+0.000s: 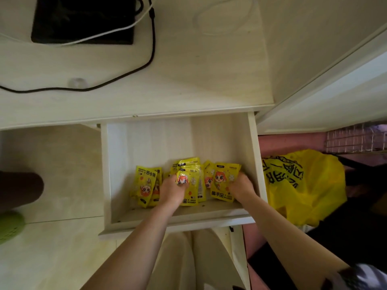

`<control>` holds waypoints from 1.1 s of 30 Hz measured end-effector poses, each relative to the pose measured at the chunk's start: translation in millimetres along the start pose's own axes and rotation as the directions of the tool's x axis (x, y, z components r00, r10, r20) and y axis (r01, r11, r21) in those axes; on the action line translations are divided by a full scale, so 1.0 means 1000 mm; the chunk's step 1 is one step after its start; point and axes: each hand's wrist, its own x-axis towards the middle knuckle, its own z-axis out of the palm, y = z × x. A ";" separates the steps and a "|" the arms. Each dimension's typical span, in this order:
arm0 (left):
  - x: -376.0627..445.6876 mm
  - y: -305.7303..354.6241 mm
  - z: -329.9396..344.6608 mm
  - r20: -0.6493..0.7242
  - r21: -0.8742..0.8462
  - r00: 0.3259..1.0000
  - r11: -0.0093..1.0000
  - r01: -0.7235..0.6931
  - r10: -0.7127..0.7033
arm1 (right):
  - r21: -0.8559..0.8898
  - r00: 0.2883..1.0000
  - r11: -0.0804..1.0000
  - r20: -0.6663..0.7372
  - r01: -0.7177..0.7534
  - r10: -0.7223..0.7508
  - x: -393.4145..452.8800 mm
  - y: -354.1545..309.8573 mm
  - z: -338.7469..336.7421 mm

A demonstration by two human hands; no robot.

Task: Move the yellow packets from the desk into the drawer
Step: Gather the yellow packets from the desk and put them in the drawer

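Both your hands are down in the open drawer [254, 160], among the yellow packets [146, 186].
Your left hand [172, 190] pinches a middle packet [189, 181]; your right hand [240, 188] curls round the rightmost packet [223, 182], near the drawer's front.

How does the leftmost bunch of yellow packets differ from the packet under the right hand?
The leftmost bunch lies untouched with its print upside down; the right packet reads upright and is held by the right hand. The bunch is several overlapped packets; the right packet shows one full face. Both lie in the drawer.
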 end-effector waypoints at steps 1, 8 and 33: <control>-0.002 0.000 -0.002 -0.015 0.031 1.000 0.999 -0.009 0.010 | -0.055 1.000 0.998 0.022 0.000 0.001 -0.004 -0.001 -0.002; -0.013 -0.012 -0.035 -0.109 0.049 0.994 0.999 0.008 -0.002 | -0.136 1.000 0.991 0.029 0.013 -0.009 -0.031 -0.009 -0.022; -0.170 -0.119 -0.099 -0.527 -0.071 0.848 0.997 0.008 -0.045 | -0.575 0.672 0.415 0.355 0.705 -0.650 -0.184 -0.109 0.044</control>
